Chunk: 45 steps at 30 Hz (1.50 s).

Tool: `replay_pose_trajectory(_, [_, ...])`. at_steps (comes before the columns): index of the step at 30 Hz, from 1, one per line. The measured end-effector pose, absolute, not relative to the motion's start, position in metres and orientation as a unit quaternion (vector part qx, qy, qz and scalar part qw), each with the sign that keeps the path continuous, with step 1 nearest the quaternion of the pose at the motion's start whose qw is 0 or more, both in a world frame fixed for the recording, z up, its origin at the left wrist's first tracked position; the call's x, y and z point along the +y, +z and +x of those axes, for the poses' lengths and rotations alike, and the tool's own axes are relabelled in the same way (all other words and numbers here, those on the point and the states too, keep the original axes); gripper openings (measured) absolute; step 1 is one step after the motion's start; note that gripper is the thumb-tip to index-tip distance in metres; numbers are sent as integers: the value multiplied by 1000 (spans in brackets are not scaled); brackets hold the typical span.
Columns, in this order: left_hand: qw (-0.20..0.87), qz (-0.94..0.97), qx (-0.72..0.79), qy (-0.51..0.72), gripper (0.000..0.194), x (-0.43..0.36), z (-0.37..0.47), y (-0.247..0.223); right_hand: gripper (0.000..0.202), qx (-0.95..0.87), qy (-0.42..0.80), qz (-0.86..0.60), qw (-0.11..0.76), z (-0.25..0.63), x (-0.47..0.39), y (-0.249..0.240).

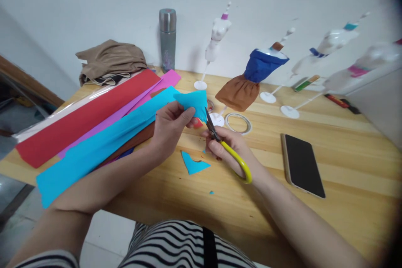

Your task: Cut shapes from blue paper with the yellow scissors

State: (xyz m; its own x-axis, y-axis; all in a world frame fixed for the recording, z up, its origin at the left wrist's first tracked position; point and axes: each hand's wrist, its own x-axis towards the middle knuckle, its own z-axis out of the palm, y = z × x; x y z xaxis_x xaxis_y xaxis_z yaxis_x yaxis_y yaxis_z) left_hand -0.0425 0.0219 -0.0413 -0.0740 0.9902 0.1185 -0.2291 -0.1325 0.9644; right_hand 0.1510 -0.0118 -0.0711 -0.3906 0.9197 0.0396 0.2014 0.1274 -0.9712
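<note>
You have just one camera, and it sits on your head. It looks forward and down, close over the wooden table [329, 142], all the way to the white wall [94, 4] at the back. Your striped lap [176, 243] shows at the bottom edge.
</note>
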Motion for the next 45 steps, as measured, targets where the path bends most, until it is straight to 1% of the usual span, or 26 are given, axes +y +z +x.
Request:
replay_pose_trajectory(5, [539, 440, 415, 585, 38, 17, -39, -43, 57, -665, 468, -433, 390, 144, -13, -81])
replay_pose_trajectory(9, [547, 439, 416, 579, 34, 16, -37, -46, 59, -697, 457, -411, 369, 146, -9, -87])
replay_pose_trajectory(12, [556, 444, 412, 570, 29, 15, -37, -46, 61, -701, 461, -417, 350, 147, -9, -80])
replay_pose_trajectory(14, [566, 438, 411, 565, 29, 14, -36, -46, 61, -703, 465, -423, 334, 146, -11, -73])
replay_pose_trajectory(17, [591, 420, 403, 559, 31, 13, -36, -46, 53, -712, 452, -437, 314, 145, -12, -68])
replay_pose_trajectory(19, [606, 413, 396, 552, 32, 13, -37, -45, 50, -716, 438, -444, 314, 145, -12, -71])
replay_pose_trajectory(21, [614, 413, 391, 547, 34, 12, -37, -45, 52, -717, 429, -441, 327, 146, -11, -78])
replay_pose_trajectory(25, [605, 420, 393, 550, 30, 9, -35, -46, 54, -712, 434, -428, 348, 145, -9, -89])
replay_pose_trajectory(29, [586, 431, 419, 544, 26, 6, -33, -47, 55, -705, 456, -415, 351, 142, -12, -85])
replay_pose_trajectory(33, [560, 438, 442, 548, 28, 6, -33, -48, 52, -704, 465, -406, 351, 140, -16, -74])
replay_pose_trajectory(37, [541, 454, 448, 548, 26, 5, -34, -47, 47, -701, 463, -401, 366, 138, -17, -70])
replay_pose_trajectory(41, [536, 460, 450, 546, 23, 5, -33, -46, 43, -682, 478, -406, 377, 133, -18, -67])
replay_pose_trajectory(45, [537, 455, 459, 542, 26, 5, -33, -46, 40, -684, 466, -417, 377, 131, -18, -66])
